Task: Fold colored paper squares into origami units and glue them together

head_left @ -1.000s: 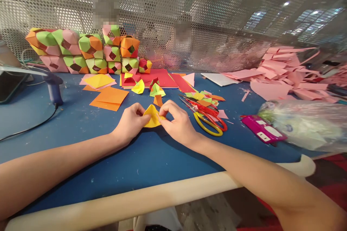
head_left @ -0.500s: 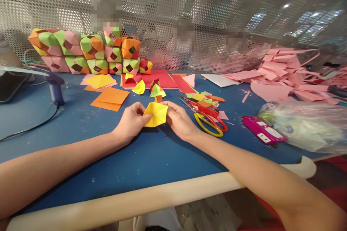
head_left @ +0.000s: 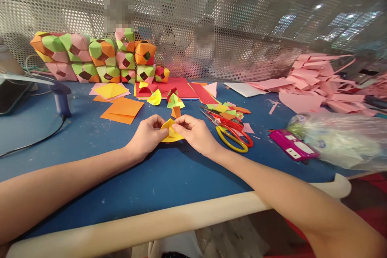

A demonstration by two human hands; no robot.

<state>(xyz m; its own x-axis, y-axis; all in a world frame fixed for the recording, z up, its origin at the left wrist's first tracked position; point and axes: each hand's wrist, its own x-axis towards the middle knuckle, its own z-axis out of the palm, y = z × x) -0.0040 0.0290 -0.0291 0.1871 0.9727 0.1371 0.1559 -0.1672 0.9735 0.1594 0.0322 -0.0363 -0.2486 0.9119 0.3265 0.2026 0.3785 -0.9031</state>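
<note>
A small folded yellow paper (head_left: 171, 134) is held above the blue table between both hands. My left hand (head_left: 148, 135) pinches its left side, thumb on the near face. On its right side my right hand (head_left: 195, 133) grips it, with the thumb pressed on the paper's face and the fingers behind. Just beyond the hands lie an orange folded piece (head_left: 176, 112), a green folded piece (head_left: 175, 102) and a yellow folded piece (head_left: 155, 97). Orange paper sheets (head_left: 122, 110) lie to the left of them.
Scissors with yellow (head_left: 232, 145) and red handles lie right of my hands beside paper scraps (head_left: 225, 109). Folded paper balls (head_left: 102, 52) are stacked at the back left. A glue gun (head_left: 62, 98) stands left. A magenta box (head_left: 293, 145) and plastic bag (head_left: 347, 141) are right.
My right thumb has moved left onto the face of the yellow paper, and the right hand is closer to the left. The paper now looks more folded and less spread out.
</note>
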